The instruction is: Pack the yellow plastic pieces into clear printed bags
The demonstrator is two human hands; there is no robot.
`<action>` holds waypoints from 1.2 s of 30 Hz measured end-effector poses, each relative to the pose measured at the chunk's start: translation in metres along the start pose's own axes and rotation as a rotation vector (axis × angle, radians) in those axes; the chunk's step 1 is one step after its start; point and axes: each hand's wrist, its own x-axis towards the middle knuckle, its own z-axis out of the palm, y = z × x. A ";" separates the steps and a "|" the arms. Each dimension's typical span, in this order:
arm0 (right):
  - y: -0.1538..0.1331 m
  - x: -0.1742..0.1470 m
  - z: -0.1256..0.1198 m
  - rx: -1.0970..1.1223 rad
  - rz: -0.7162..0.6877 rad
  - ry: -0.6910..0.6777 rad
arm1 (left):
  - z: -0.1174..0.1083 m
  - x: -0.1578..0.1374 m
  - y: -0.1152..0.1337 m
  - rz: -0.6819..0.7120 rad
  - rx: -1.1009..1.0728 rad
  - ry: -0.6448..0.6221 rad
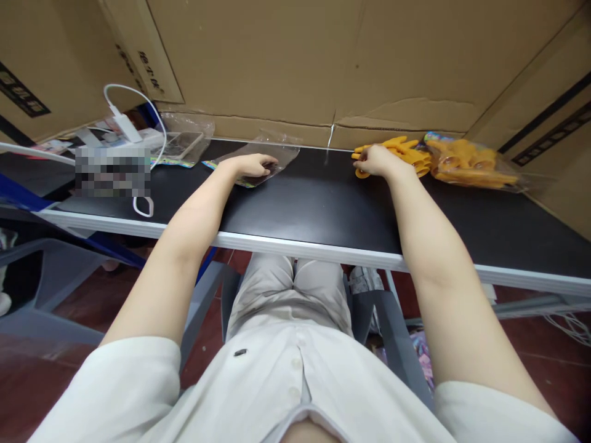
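My left hand (pixel 253 166) rests at the mouth of a clear plastic bag (pixel 284 152) lying flat on the black tabletop. Its fingers are bent around the bag's film, thumb close to the forefinger. To the right, my right hand (pixel 375 161) reaches into a small pile of orange plastic pieces (pixel 418 159) with finger-like prongs. Its fingers are closed on one orange piece (pixel 362 174), partly hidden by the hand. Just beyond the pile lies a filled clear bag (pixel 473 165) with similar orange pieces inside and a colourful header.
Another clear bag (pixel 191 144) lies at the left, beside a white charger with its cable (pixel 127 126) and small clutter. Cardboard walls (pixel 277 61) enclose the back and sides. A pale metal edge (pixel 300 247) runs along the front of the black table (pixel 318 203).
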 end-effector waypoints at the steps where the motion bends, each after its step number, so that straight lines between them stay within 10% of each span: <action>1: 0.000 0.000 0.000 -0.007 -0.002 -0.002 | 0.001 0.000 0.002 0.004 0.011 -0.001; 12: 0.001 0.003 0.003 0.004 -0.009 0.007 | 0.010 0.003 0.004 -0.330 0.211 0.129; 23: 0.000 0.001 0.005 0.154 -0.076 0.049 | 0.003 0.011 -0.017 -0.038 0.013 0.069; 36: -0.005 -0.002 0.000 0.025 -0.017 -0.005 | 0.021 0.018 0.011 -0.243 0.024 0.230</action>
